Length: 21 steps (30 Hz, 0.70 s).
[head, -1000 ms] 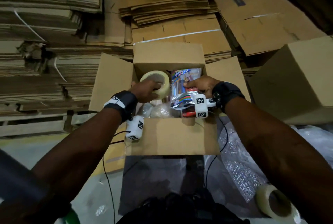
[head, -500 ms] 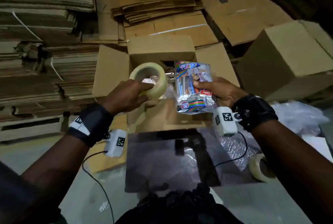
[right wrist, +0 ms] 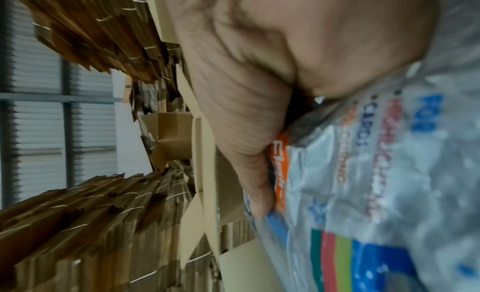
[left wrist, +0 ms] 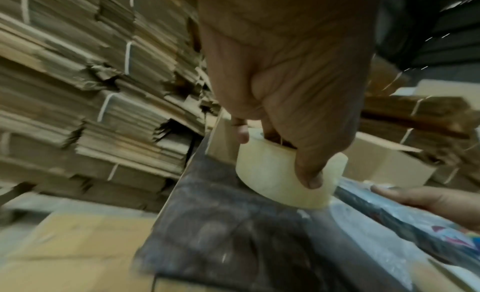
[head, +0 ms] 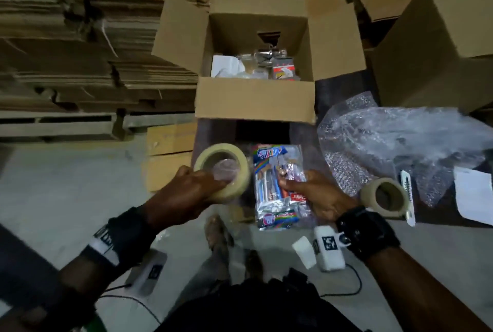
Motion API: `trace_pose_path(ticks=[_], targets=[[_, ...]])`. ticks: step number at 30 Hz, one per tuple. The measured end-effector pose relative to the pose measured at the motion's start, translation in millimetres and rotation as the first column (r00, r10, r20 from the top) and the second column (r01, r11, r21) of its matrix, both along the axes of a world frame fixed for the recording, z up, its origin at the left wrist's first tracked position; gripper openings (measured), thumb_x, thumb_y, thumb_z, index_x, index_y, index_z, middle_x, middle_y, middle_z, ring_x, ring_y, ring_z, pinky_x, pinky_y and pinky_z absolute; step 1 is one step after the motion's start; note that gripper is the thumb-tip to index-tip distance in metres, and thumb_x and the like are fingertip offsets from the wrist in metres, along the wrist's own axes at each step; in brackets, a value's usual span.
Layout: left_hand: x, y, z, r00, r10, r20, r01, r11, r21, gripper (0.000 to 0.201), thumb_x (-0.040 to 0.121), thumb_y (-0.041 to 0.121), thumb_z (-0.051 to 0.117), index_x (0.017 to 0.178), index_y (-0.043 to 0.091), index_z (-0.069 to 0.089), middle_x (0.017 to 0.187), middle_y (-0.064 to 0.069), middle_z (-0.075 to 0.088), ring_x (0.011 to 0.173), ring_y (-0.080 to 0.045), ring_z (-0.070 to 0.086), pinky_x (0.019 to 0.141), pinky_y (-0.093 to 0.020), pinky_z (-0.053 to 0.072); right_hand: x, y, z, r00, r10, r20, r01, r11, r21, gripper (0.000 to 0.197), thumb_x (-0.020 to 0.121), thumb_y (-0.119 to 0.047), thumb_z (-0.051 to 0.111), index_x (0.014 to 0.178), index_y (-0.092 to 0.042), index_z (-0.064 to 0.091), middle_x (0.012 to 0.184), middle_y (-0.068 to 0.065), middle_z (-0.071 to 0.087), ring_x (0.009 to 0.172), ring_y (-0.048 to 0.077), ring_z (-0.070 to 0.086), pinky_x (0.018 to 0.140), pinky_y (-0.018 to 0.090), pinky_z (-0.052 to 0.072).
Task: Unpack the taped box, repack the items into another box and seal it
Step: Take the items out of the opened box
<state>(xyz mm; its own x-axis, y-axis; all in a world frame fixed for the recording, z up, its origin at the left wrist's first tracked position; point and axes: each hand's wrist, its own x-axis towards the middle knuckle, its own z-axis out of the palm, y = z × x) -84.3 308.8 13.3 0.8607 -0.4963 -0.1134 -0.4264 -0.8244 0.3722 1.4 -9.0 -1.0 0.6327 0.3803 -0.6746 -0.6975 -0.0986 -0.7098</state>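
An open cardboard box (head: 253, 99) stands on a dark mat, with several wrapped items left inside. In front of it my left hand (head: 192, 193) grips a pale roll of tape (head: 222, 171) (left wrist: 288, 175), thumb on the outer face and fingers in the core, low over the mat. Beside it my right hand (head: 317, 193) holds a colourful clear packet of pens (head: 280, 185) (right wrist: 363, 183) by its right edge, thumb on top.
A second tape roll (head: 384, 195) and a box cutter (head: 406, 193) lie right of my right hand. Bubble wrap (head: 394, 142) and white paper (head: 473, 198) spread further right. A closed cardboard box (head: 437, 46) stands at the right. Stacks of flattened cardboard (head: 80, 51) fill the left and back.
Both hands have drawn back out of the open box toward me, carrying the tape roll and the pen packet down to the mat in front of it.
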Motion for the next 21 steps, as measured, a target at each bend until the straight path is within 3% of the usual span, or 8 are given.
trace_pose_path(ticks=[3,7,10,12,15,17,19,21], targets=[[-7.7,-11.5,-35.9,0.996,0.079,-0.050,-0.077,0.996,0.055,0.044,0.088,0.024,0.059,0.126,0.037,0.042,0.106,-0.006,0.071,0.094,-0.032,0.066,0.072,-0.044,0.044,-12.6,2.1,-28.0,0.995,-0.101,-0.023,0.100,0.994,-0.037,0.030,0.084,-0.001,0.077,0.112,0.006,0.069,0.099,0.021,0.077,0.085,0.030,0.077,0.075,0.043,0.062],[8.0,-18.2,-59.5,0.974,0.206,-0.092,-0.181,0.956,0.229,0.049,0.092,0.018,0.057,0.138,0.031,0.050,0.128,-0.008,0.065,0.114,-0.036,0.059,0.073,-0.038,0.023,-3.0,9.7,-57.3,0.981,-0.186,0.047,0.191,0.970,-0.151,0.017,0.084,0.001,0.078,0.097,0.008,0.069,0.074,0.012,0.076,0.061,0.020,0.073,0.055,0.028,0.058],[21.7,-23.0,-62.8,0.943,0.304,-0.139,-0.234,0.898,0.371,0.046,0.094,0.023,0.055,0.139,0.032,0.049,0.141,-0.007,0.055,0.126,-0.033,0.050,0.081,-0.039,0.026,12.6,19.0,-79.4,0.966,-0.200,0.163,0.234,0.946,-0.226,0.023,0.077,-0.005,0.085,0.096,0.003,0.073,0.086,0.016,0.076,0.081,0.031,0.072,0.070,0.037,0.061],[26.0,-24.3,-64.8,0.931,0.332,-0.151,-0.240,0.869,0.433,0.043,0.096,0.030,0.053,0.139,0.034,0.048,0.142,-0.007,0.054,0.126,-0.033,0.049,0.086,-0.039,0.030,21.2,23.5,-94.8,0.951,-0.180,0.250,0.253,0.921,-0.298,0.036,0.072,-0.012,0.090,0.103,-0.001,0.074,0.093,0.015,0.076,0.085,0.031,0.072,0.071,0.038,0.062],[30.0,-26.8,-63.5,0.924,0.359,-0.129,-0.258,0.837,0.482,0.046,0.096,0.031,0.051,0.141,0.034,0.046,0.144,-0.008,0.051,0.127,-0.033,0.046,0.093,-0.041,0.031,29.8,27.5,-92.5,0.943,0.002,0.332,0.181,0.835,-0.519,0.060,0.067,-0.037,0.092,0.116,-0.009,0.070,0.106,0.011,0.075,0.099,0.032,0.071,0.079,0.037,0.058],[31.9,-30.2,-59.7,0.921,0.368,-0.127,-0.265,0.832,0.487,0.047,0.096,0.031,0.052,0.143,0.030,0.044,0.150,-0.007,0.044,0.135,-0.030,0.038,0.098,-0.044,0.030,33.6,24.8,-85.3,0.932,0.210,0.294,0.067,0.699,-0.712,0.075,0.073,-0.049,0.087,0.127,-0.004,0.058,0.122,0.018,0.068,0.112,0.034,0.066,0.085,0.036,0.051],[33.4,-31.3,-53.0,0.932,0.342,-0.117,-0.259,0.857,0.446,0.052,0.094,0.037,0.055,0.143,0.025,0.044,0.153,-0.004,0.040,0.140,-0.027,0.036,0.099,-0.044,0.033,31.0,20.0,-70.9,0.904,0.367,0.217,-0.028,0.559,-0.829,0.082,0.076,-0.061,0.079,0.125,-0.002,0.049,0.128,0.024,0.062,0.117,0.039,0.062,0.088,0.038,0.049],[36.5,-29.9,-37.9,0.953,0.297,-0.066,-0.259,0.907,0.332,0.053,0.090,0.042,0.057,0.138,0.021,0.052,0.145,-0.005,0.051,0.132,-0.030,0.049,0.096,-0.041,0.044,26.9,14.2,-55.8,0.850,0.465,0.249,-0.012,0.490,-0.872,0.078,0.081,-0.067,0.070,0.120,-0.004,0.049,0.124,0.024,0.062,0.114,0.040,0.063,0.088,0.041,0.050]])
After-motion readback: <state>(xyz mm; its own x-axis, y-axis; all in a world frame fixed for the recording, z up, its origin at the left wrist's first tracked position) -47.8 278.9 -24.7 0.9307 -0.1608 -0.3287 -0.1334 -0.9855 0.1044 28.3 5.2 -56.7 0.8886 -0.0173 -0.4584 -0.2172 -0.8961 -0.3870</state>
